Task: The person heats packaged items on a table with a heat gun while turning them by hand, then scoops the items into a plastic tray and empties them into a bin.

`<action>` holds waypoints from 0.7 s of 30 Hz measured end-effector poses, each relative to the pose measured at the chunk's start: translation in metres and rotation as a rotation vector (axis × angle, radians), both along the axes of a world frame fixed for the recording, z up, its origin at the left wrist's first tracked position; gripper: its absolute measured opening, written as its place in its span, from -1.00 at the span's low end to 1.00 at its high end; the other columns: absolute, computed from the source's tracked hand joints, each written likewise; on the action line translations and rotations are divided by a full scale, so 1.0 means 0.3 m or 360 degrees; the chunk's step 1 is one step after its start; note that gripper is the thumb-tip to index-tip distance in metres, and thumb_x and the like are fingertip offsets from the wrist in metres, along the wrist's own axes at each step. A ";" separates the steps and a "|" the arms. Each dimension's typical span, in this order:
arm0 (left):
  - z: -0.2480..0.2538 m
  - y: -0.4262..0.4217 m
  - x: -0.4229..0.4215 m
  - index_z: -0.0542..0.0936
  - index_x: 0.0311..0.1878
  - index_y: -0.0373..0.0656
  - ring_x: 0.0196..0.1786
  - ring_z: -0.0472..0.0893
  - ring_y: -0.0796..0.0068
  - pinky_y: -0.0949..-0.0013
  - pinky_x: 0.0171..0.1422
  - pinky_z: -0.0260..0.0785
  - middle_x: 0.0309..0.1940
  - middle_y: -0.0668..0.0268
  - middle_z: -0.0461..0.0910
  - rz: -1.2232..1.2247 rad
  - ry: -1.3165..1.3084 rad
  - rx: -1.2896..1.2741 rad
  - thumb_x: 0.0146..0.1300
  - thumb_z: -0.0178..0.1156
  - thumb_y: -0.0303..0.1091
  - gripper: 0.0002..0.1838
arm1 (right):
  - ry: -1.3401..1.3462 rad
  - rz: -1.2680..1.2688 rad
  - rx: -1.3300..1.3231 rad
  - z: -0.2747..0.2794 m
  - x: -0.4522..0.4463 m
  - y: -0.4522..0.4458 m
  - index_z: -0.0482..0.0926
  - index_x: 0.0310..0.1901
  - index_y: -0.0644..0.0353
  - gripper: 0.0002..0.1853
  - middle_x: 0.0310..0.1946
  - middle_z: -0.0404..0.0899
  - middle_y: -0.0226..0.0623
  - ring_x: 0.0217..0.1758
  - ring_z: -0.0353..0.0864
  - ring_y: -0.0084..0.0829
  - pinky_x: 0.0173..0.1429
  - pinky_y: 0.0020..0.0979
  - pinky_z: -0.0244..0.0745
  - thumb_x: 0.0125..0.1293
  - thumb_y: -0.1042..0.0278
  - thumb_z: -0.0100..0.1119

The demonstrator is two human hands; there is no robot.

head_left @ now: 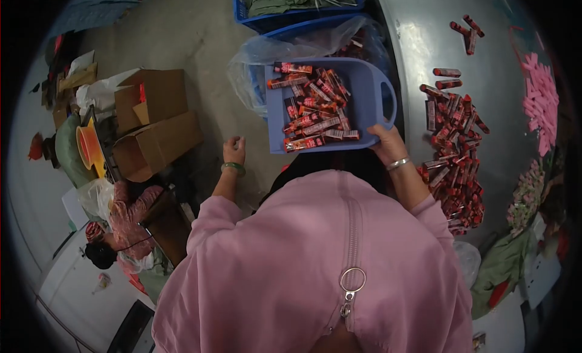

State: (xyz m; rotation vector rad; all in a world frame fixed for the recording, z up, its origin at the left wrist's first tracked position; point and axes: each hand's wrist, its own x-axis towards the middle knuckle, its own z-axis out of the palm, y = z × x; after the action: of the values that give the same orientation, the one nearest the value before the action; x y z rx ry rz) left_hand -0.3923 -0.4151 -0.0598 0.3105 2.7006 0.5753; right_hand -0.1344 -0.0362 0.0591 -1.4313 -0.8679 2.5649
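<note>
My right hand (388,144) grips the near right corner of a blue-grey plastic tub (368,98), below its loop handle. Inside the tub lies a heap of small red-and-black printed boxes (318,125), slim and stick-shaped, some showing barcodes. Left of the tub and apart from it, my left hand (234,150) hangs with its fingers curled in and nothing visible in them. A green bangle circles that wrist. Beyond the tub, a clear plastic bag (254,59) lines a blue bin and holds more of the red boxes.
On the metal table (418,25) at right lie a pile of similar boxes (454,153) and pink sticks (539,101). A blue crate (260,24) with green material stands at the back. Cardboard boxes (157,144) and a seated person (130,225) are at left.
</note>
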 end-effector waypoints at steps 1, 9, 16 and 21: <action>-0.022 -0.051 -0.001 0.63 -0.14 -0.13 -0.10 0.57 0.04 0.16 0.01 0.43 -0.21 0.00 0.55 0.0007 -0.0010 -0.0013 0.20 0.27 -0.07 -0.66 | -0.0072 0.0007 0.0010 -0.048 -0.013 -0.019 0.48 -0.04 0.21 -0.66 -0.26 0.55 -0.37 -0.22 0.61 -0.42 -0.10 -0.26 0.60 0.11 0.44 0.15; -0.018 -0.250 0.063 0.63 -0.15 -0.17 -0.13 0.59 0.04 0.16 0.00 0.43 -0.23 0.00 0.58 0.0092 -0.0038 0.0049 0.21 0.26 -0.13 -0.69 | -0.0802 0.0131 0.0071 -0.483 -0.240 0.004 0.48 -0.05 0.31 -0.60 -0.16 0.52 -0.13 -0.13 0.59 -0.09 -0.12 0.15 0.61 0.04 0.39 0.25; -0.027 -0.266 0.062 0.63 -0.23 -0.32 -0.25 0.65 0.18 0.28 -0.10 0.46 -0.36 0.04 0.66 -0.0081 -0.0201 0.0243 0.23 0.24 -0.19 -0.68 | -0.1228 0.1025 0.1204 -0.326 -0.539 0.086 0.56 0.04 0.29 -0.48 0.10 0.51 0.07 0.06 0.57 0.02 0.06 -0.18 0.55 0.08 0.13 0.28; -0.071 -0.160 -0.066 0.61 -0.15 -0.34 -0.32 0.61 0.46 0.40 -0.19 0.45 -0.38 0.19 0.65 0.0024 -0.0658 0.0259 0.30 0.21 -0.17 -0.65 | -0.1331 0.0863 0.1582 -0.157 -0.397 0.084 0.52 0.07 0.24 -0.54 0.11 0.46 0.13 0.11 0.54 0.00 0.21 -0.20 0.46 0.18 0.15 0.18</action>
State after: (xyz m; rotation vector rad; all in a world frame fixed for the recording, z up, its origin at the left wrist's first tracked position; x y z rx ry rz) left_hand -0.4121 -0.4633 -0.0810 0.1878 2.2664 0.7715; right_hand -0.2535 -0.0112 0.0118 -1.9438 -2.4076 1.1177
